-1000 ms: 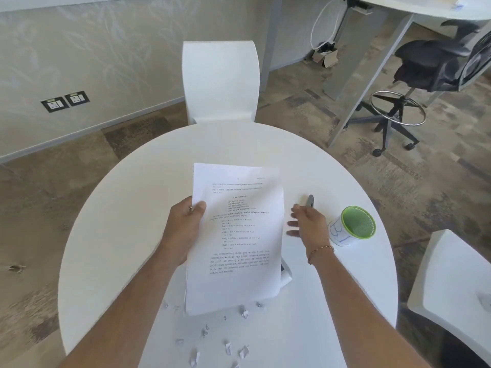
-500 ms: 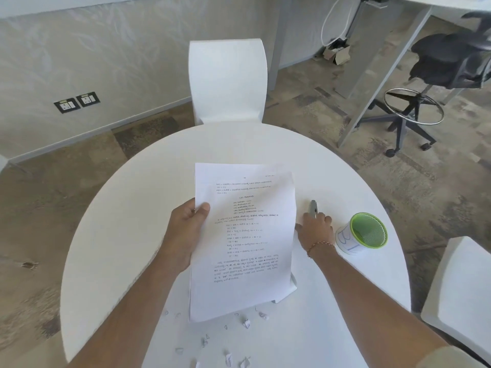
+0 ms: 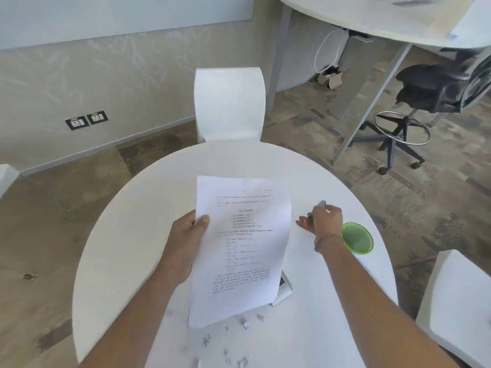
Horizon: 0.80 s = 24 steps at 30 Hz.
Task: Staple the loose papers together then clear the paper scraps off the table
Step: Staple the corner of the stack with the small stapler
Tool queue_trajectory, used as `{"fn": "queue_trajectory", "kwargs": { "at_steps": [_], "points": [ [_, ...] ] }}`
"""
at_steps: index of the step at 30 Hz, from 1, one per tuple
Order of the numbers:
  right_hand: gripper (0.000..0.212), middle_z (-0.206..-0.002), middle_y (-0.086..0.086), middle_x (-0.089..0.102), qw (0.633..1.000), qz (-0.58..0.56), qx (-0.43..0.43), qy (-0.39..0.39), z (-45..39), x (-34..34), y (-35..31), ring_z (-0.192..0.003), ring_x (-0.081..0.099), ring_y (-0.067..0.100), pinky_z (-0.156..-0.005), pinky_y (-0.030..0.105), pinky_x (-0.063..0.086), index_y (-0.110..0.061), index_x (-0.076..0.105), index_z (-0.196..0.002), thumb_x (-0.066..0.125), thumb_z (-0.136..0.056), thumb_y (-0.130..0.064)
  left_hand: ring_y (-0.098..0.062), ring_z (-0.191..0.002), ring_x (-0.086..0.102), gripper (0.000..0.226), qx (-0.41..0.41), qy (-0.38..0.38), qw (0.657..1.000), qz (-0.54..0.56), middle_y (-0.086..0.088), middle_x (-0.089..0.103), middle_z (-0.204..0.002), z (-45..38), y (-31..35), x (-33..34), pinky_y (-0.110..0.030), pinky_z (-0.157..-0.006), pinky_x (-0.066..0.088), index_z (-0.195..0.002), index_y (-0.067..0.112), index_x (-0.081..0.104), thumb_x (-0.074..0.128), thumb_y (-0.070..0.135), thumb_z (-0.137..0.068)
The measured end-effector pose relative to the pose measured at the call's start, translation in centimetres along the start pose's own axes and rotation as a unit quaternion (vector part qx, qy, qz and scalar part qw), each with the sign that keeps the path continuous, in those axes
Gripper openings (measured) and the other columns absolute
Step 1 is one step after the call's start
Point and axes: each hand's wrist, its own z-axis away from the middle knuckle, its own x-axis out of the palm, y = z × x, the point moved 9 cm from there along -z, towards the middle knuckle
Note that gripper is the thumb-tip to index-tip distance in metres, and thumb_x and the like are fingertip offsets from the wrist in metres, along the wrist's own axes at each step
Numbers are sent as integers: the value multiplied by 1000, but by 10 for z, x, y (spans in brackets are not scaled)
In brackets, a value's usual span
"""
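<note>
Round and white, the table (image 3: 138,224) fills the middle of an office floor, with a white chair (image 3: 229,104) pushed in at twelve o'clock and a green mesh cup (image 3: 358,239) near the rim at three o'clock. The loose papers (image 3: 241,251) are held above the table's centre by the left hand (image 3: 186,240), which is closed on their left edge, thumb on the printed face; the sheets' long axis runs from six to twelve o'clock. The right hand (image 3: 322,217) is curled around a small grey object at about two o'clock, taken to be the stapler (image 3: 322,203); only its far tip is seen beyond the knuckles, and whether it is lifted off the table cannot be told. From the papers, the stapler lies to the right, level with their upper half, and its long axis appears to point toward one o'clock. The right hand is plainly the nearer one to it, so the stapler is judged likely to be carried leftward to a top corner of the sheets. Paper scraps (image 3: 225,343) are scattered at six o'clock, uncleared. A white item (image 3: 283,289) is partly hidden under the papers' lower right corner and cannot be identified.
</note>
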Motion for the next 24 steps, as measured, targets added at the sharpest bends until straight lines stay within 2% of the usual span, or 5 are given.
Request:
{"fn": "queue_trajectory", "kwargs": {
  "at_steps": [4, 7, 10, 16, 24],
  "points": [
    [32, -77, 13, 56, 995, -62, -73, -18, 31, 17, -63, -54, 62, 22, -62, 44, 63, 3, 53, -114, 54, -100, -26, -26, -96, 74, 24, 20, -10, 1000, -12, -7, 78, -105, 12, 13, 2, -49, -91, 57, -107, 14, 73, 50, 11, -104],
    [17, -81, 13, 60, 987, -89, -121, -59, 68, 32, -108, -64, 63, 21, -62, 36, 62, -1, 58, -96, 56, -100, -17, -31, -98, 74, 24, 29, -21, 999, -26, -7, 78, -104, 26, 23, 4, -50, -91, 57, -107, 16, 73, 49, 12, -105],
    [8, -85, 19, 64, 976, -125, -118, -134, 106, 49, -133, -72, 67, 30, -74, 44, 62, 1, 59, -87, 59, -94, -2, -35, -97, 74, 24, 39, -39, 997, -57, -8, 78, -101, 40, 29, 6, -58, -91, 56, -104, 18, 72, 49, 16, -105],
    [13, -89, 32, 64, 965, -122, -136, -186, 164, 71, -160, -82, 69, 46, -80, 62, 56, 3, 51, -102, 57, -91, 6, -31, -92, 75, 24, 60, -59, 992, -98, -4, 78, -99, 70, 42, 11, -61, -87, 57, -101, 23, 71, 48, 22, -105],
    [19, -78, 30, 63, 973, -15, -156, -168, 214, 95, -150, -63, 68, 39, -62, 54, 59, -6, 52, -102, 55, -89, 7, -24, -90, 75, 23, 87, -85, 986, -110, 1, 78, -101, 103, 51, 21, -56, -86, 59, -108, 27, 70, 47, 25, -104]
  ]
}}
